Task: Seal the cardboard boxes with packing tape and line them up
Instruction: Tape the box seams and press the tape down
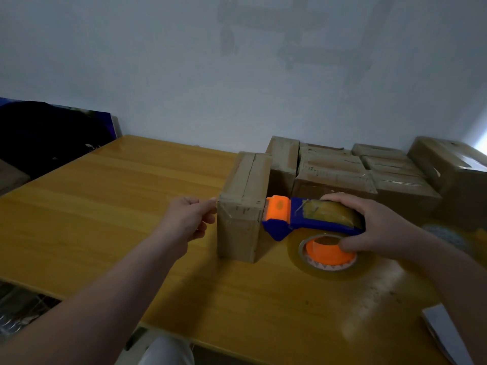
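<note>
Cardboard box point(243, 206) stood on the desk point(105, 206), the tape dispenser point(303, 217) against its right side in the grip of the right hand point(376, 227). The left hand point(189, 219), fingers curled, touched its top left corner; whether it pinched anything was unclear.

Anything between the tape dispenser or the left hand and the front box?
Nothing visible. The tape dispenser, gripped by the right hand, has its orange head against the right face of the cardboard box near the top edge. The left hand is at the box's upper left corner, fingertips on it.
</note>
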A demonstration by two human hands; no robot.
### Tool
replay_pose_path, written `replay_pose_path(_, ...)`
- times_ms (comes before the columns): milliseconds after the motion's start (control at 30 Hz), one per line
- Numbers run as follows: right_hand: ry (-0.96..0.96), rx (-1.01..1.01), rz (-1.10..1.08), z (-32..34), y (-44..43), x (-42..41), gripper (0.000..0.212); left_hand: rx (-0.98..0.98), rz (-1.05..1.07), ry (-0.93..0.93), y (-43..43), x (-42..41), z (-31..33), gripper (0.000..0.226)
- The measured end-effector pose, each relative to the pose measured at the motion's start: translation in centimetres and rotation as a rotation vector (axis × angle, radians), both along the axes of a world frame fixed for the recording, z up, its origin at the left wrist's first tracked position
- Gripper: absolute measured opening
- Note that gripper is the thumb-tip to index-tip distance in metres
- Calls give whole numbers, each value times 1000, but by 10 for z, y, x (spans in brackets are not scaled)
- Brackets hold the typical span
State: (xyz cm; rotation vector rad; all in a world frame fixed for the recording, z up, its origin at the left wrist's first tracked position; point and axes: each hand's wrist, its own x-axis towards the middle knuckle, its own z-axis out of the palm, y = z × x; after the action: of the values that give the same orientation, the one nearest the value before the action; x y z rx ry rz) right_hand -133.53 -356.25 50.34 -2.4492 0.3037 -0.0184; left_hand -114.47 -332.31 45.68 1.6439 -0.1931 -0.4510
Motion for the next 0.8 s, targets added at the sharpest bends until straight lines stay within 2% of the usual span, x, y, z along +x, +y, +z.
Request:
replay_pose_path(200,-2,49,-35,-13,7,1,74,172,-49,-84,-3,-3,2,30)
replay_pose_path(333,-4,54,-49,-17,11,-1,74,339,-90,-198,2,-5,1,21)
replay_pose_path(367,-8,56,-48,-18,12,-1,74,301,-48,-249,4,-6,1,19)
replay_pose_path(433,-16,57,-48,-20,14,0,74,87,41,-290,6,-13,4,22)
replay_pose_path(500,-22,65,-60,-23,15,1,76,-104,-1,-249,6,-25,5,30)
replay_pose_path(567,-34,89,-71,-27,17,1,78,-136,-84,-191,5,-35,-1,38)
replay_pose_path(700,-69,128,-79,-33,22,-1,78,-7,-180,-154,8,-41,-2,34)
replay_pose_path(733,-79,134,-80,-34,23,-1,78,68,-177,-212,10,-41,0,31)
replay_pose_path(800,-107,139,-78,-36,26,1,78,333,-183,-547,13,-40,6,44)
